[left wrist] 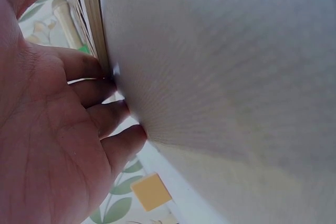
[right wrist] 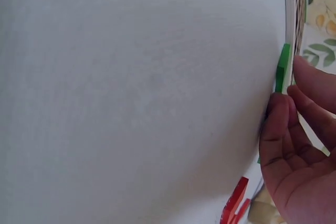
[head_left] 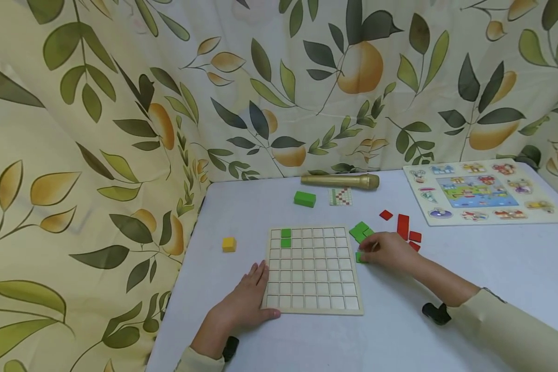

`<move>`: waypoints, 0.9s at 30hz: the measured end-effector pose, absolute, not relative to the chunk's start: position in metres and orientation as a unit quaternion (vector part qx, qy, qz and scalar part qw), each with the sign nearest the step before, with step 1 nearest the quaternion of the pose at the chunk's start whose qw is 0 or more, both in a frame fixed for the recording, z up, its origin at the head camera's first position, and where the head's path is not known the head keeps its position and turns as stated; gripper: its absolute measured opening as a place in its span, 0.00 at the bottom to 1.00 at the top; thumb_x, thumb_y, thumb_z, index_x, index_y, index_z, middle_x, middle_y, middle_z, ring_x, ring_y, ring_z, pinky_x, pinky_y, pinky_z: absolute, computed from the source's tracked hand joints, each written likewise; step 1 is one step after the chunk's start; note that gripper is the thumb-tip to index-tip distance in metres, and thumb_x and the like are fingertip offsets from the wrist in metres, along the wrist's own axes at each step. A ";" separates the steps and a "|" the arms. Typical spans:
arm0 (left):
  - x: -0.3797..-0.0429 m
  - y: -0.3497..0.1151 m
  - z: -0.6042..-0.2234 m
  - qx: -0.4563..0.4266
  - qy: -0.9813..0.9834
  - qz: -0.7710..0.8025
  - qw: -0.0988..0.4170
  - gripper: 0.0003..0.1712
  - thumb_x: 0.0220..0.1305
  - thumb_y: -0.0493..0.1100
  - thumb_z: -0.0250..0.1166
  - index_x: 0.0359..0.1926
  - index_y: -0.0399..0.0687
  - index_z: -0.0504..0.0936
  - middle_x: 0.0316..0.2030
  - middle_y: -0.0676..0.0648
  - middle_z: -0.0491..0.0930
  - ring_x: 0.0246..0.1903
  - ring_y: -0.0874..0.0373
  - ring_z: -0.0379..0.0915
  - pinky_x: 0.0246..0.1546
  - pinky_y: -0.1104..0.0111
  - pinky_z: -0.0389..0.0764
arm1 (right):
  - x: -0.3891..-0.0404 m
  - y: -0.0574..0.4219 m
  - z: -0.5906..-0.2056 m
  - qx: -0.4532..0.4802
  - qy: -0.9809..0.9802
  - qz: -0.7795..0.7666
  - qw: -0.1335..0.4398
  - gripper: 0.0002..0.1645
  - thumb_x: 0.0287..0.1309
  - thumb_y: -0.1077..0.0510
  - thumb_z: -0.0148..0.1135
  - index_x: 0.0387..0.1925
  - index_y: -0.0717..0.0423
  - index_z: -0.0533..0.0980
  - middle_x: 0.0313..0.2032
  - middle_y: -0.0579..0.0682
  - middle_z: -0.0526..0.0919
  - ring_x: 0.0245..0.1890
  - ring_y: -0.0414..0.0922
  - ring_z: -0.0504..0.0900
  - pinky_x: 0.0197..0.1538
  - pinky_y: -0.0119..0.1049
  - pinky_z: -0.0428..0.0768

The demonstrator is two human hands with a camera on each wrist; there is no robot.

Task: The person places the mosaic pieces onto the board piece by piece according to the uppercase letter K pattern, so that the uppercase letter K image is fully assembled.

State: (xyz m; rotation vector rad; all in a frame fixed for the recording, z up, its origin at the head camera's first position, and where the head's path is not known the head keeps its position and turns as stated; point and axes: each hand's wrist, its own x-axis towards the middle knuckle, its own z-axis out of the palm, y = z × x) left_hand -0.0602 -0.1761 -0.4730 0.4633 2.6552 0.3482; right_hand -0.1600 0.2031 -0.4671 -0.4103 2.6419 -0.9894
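Observation:
A wooden grid board [head_left: 312, 312] lies flat on the white table, with two green tiles [head_left: 285, 237] in neighbouring cells near its top left. Along the board's left edge rests my left hand [head_left: 246, 295], fingers straight and its thumb by the lower left corner. In the left wrist view that hand's fingertips [left wrist: 137, 129] meet the table. Just right of the board my right hand [head_left: 392, 252] pinches a small green tile [right wrist: 283, 69] between thumb and fingers, low at the table. More green tiles [head_left: 360, 230] lie just beyond these fingers.
Several red tiles [head_left: 403, 226] lie to the right, partly behind the right hand. A yellow block [head_left: 229, 244] sits left of the board. Toward the back are a green block [head_left: 304, 199], a patterned card [head_left: 340, 197], a gold microphone [head_left: 339, 181] and a picture puzzle board [head_left: 485, 219].

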 end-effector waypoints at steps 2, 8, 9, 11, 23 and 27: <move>-0.060 -0.176 -0.473 0.168 0.955 0.126 0.209 0.62 0.61 0.69 0.65 0.79 0.38 0.46 0.80 0.42 0.38 0.78 0.47 0.32 0.74 0.52 0.50 | -0.159 0.203 -0.468 -0.144 0.916 -0.344 0.147 0.18 0.55 0.53 0.76 0.46 0.56 0.85 0.34 0.45 0.81 0.36 0.46 0.76 0.36 0.37 0.78; -0.060 -0.176 -0.472 0.166 0.956 0.124 0.210 0.62 0.61 0.69 0.65 0.79 0.38 0.45 0.80 0.42 0.38 0.78 0.48 0.32 0.74 0.52 0.50 | -0.159 0.201 -0.468 -0.150 0.918 -0.334 0.150 0.17 0.55 0.55 0.76 0.45 0.56 0.86 0.36 0.46 0.83 0.37 0.46 0.76 0.38 0.37 0.78; -0.060 -0.176 -0.472 0.165 0.956 0.123 0.211 0.63 0.61 0.69 0.65 0.79 0.39 0.45 0.80 0.43 0.37 0.78 0.48 0.32 0.74 0.52 0.50 | -0.159 0.201 -0.468 -0.151 0.918 -0.333 0.152 0.17 0.55 0.55 0.76 0.46 0.57 0.86 0.37 0.46 0.83 0.38 0.46 0.76 0.38 0.37 0.78; -0.060 -0.176 -0.472 0.163 0.956 0.122 0.210 0.63 0.61 0.69 0.66 0.80 0.39 0.45 0.80 0.43 0.38 0.78 0.48 0.32 0.74 0.52 0.50 | -0.159 0.201 -0.467 -0.153 0.918 -0.330 0.157 0.17 0.55 0.56 0.76 0.46 0.57 0.86 0.38 0.46 0.84 0.39 0.46 0.76 0.39 0.37 0.79; -0.058 -0.175 -0.471 0.159 0.956 0.130 0.211 0.63 0.61 0.69 0.66 0.80 0.39 0.45 0.80 0.43 0.37 0.78 0.48 0.31 0.75 0.53 0.49 | -0.161 0.201 -0.460 -0.170 0.915 -0.327 0.165 0.11 0.55 0.57 0.76 0.41 0.53 0.85 0.36 0.44 0.84 0.39 0.46 0.77 0.40 0.37 0.79; -0.058 -0.175 -0.471 0.159 0.956 0.127 0.211 0.63 0.61 0.70 0.65 0.80 0.40 0.44 0.80 0.44 0.37 0.78 0.49 0.31 0.75 0.53 0.49 | -0.163 0.204 -0.453 -0.174 0.914 -0.328 0.162 0.09 0.56 0.58 0.75 0.40 0.53 0.86 0.35 0.44 0.84 0.38 0.46 0.77 0.38 0.37 0.79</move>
